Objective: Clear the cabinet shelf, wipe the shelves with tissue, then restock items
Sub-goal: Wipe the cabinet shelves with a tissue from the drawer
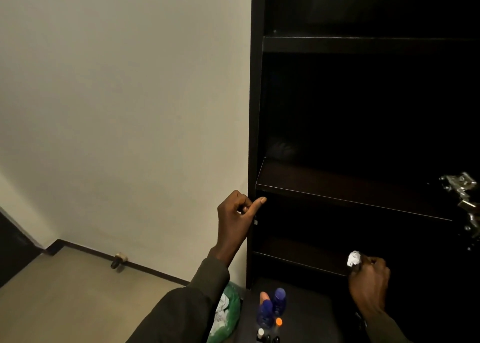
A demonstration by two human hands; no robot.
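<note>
Dark open cabinet (363, 109) fills the right half, shelves bare; left hand (235, 216) at about 6 o'clock of centre, fingers curled in holding nothing, thumb stretched toward the cabinet's left side panel just under the middle shelf (337, 190). Right hand (368, 277) at 4 o'clock, fingers closed round a crumpled white tissue (354, 258), at the front edge of the lower shelf (298, 261). At 6 o'clock, low down, blue-capped bottles (272, 306) and small containers stand together beside a green bag (228, 314); metal hinge (462, 187) at 3 o'clock.
</note>
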